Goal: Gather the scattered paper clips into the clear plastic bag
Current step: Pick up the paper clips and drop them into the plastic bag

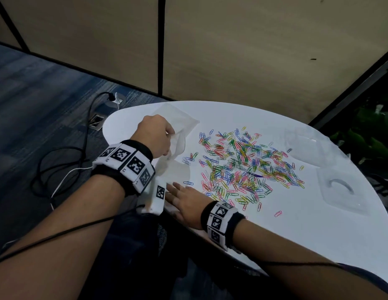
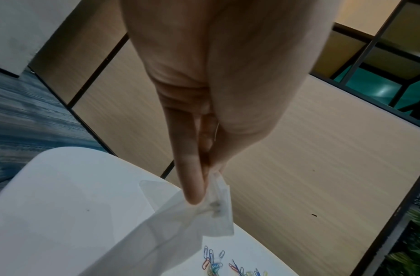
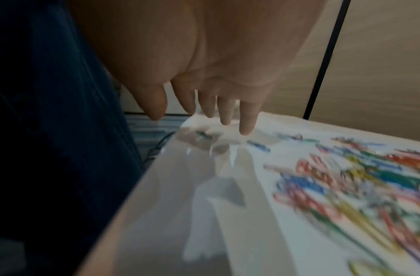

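Nearest, the right hand (image 1: 188,202) lies flat near the edge of the white rounded table (image 1: 297,234), fingers straight and spread on the lower part of the clear plastic bag (image 1: 178,148); whether the bag holds any clips cannot be told. The left hand (image 1: 155,135) pinches the bag's upper edge, lifted. Beside it sprawl coloured paper clips (image 1: 243,167). Farther right lie clear plastic trays (image 1: 340,191). Black cables (image 1: 58,165) trail on blue carpet.

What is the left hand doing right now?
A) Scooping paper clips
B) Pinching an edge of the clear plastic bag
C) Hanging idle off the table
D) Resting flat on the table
B: the left hand pinches the clear plastic bag by its edge between thumb and fingers, lifting it above the table.
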Available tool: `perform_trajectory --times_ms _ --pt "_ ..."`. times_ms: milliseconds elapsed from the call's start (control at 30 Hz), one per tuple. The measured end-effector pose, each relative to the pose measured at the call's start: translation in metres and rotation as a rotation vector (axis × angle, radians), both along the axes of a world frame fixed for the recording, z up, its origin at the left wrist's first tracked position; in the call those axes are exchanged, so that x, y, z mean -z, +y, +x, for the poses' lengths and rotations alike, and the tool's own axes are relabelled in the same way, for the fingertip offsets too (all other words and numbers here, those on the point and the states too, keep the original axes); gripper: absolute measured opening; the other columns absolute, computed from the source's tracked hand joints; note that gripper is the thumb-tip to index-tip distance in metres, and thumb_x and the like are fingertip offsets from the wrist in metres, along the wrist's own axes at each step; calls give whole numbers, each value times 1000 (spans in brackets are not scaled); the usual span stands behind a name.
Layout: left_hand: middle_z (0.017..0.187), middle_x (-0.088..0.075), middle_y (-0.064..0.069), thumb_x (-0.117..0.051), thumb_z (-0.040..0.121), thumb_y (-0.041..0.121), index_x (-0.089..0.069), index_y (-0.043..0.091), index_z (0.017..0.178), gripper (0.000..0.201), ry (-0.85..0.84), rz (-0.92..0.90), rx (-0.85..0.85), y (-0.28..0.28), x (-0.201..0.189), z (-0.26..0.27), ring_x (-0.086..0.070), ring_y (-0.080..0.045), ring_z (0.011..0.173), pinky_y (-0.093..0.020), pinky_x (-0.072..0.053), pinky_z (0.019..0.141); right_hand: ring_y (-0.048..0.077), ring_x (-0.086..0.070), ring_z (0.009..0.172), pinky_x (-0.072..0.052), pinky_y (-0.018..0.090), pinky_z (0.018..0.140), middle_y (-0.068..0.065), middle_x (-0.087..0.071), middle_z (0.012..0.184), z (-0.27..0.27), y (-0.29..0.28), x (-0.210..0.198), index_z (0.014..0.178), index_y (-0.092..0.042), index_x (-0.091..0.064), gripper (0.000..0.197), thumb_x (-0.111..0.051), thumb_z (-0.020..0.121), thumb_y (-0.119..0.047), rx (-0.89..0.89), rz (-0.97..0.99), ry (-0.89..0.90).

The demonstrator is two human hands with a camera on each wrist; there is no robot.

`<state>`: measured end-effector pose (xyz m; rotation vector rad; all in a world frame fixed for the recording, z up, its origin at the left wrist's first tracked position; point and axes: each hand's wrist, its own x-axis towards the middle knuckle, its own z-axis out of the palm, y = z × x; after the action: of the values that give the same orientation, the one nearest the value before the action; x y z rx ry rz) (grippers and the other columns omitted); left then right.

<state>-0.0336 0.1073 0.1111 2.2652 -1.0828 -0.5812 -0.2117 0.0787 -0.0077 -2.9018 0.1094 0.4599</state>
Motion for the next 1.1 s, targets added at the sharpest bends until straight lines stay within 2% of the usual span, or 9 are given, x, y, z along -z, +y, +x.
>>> perform_trajectory --times_ms 200,333,433,533,633,800,900,1033,1100 --pt "87 -76 -16 -58 93 1 -76 7 107 23 26 25 25 -4 2 -5 -77 -28 67 -39 -64 79 33 0 150 -12 56 120 6 6 164 -27 -32 25 155 -15 -2 61 -28 103 -32 155 -253 89" --pt "89 -75 -18 -55 95 0 -74 7 112 26 33 34 37 -6 -1 -10 -77 -31 68 -41 -65 76 46 -2 147 -20 61 115 12 5 163 -41 -60 29 154 -25 -3 60 -33 103 -27 415 -214 182" --pt "89 -74 -18 -53 96 1 -73 8 113 27 35 48 48 -7 0 -14 -77 -31 69 -40 -64 78 47 -24 139 -40 54 106 20 -16 157 -38 -67 31 151 -16 -19 70 -58 92 -13 421 -162 182" --pt "85 -75 -19 -53 96 1 -73 8 112 27 43 62 53 -8 2 -15 -77 -31 70 -40 -64 80 33 -49 117 -48 39 83 16 -50 126 -31 -66 28 126 -5 -52 38 -58 89 -5 415 -183 38" --pt "81 -75 -19 -53 95 1 -74 7 111 27 47 65 70 -9 3 -16 -76 -31 68 -41 -64 79 27 -60 97 -48 30 71 11 -62 102 -29 -76 19 104 -5 -65 20 -56 88 2 499 -144 -40" --pt "86 -75 -20 -52 95 0 -73 6 113 28 49 76 107 -13 1 -23 -76 -32 69 -41 -64 78 15 -69 80 -57 23 77 3 -74 90 -39 -105 -9 98 -11 -75 16 -69 85 -6 1068 237 -255" --pt "82 -76 -19 -51 96 0 -72 7 114 29 56 83 120 -15 0 -28 -76 -29 68 -38 -64 78 15 -73 80 -61 30 76 2 -76 87 -44 -119 -29 96 -13 -75 17 -77 79 -9 1301 561 -381" --pt "86 -76 -17 -52 97 3 -72 9 116 28 28 93 146 -18 -1 -34 -77 -28 69 -35 -63 80 23 -74 82 -59 29 79 19 -74 96 -33 -115 -66 99 -1 -71 22 -74 78 4 1406 1224 -668" --pt "85 -76 -16 -53 97 5 -71 9 116 27 20 94 152 -19 0 -38 -77 -27 69 -36 -63 82 21 -74 84 -59 24 75 17 -75 96 -24 -106 -81 102 0 -70 23 -72 80 5 1374 1414 -733"
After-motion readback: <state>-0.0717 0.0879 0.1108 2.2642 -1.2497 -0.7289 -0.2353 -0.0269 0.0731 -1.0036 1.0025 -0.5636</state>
